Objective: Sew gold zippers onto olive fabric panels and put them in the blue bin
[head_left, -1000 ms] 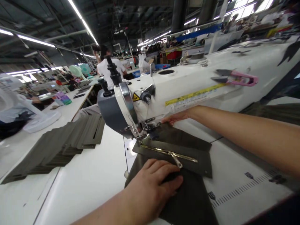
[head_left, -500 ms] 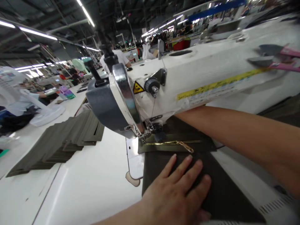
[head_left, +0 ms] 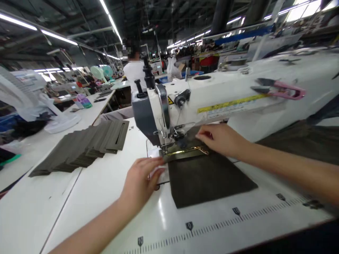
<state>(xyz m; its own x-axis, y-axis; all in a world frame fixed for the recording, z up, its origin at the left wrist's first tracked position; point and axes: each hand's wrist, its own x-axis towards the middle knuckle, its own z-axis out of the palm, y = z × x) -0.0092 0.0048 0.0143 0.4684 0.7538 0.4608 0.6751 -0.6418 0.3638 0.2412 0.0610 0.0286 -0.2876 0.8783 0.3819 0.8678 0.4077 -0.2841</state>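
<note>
A dark olive panel [head_left: 209,180] lies flat under the sewing machine [head_left: 225,88], with a gold zipper [head_left: 177,152] running along a strip at its far edge. The zipper's gold pull [head_left: 202,150] lies toward the right. At the strip's left end, beside the presser foot [head_left: 166,146], my left hand [head_left: 141,176] touches the edge with its fingertips, thumb apart from the fingers. Behind the zipper pull, under the machine arm, my right hand [head_left: 221,137] is closed in a pinch over dark material; what sits between its fingertips is hidden.
A fanned stack of olive pieces [head_left: 82,146] lies on the white table [head_left: 106,204] at left. Pink-handled thread snips [head_left: 283,90] rest on the machine arm. More dark material [head_left: 299,141] is at right. A white fan [head_left: 62,120] and a person [head_left: 135,70] are beyond.
My left hand has left the panel's surface and moved to the strip's left end. My right hand has come out from behind the machine, closing near the zipper. The view has shifted.
</note>
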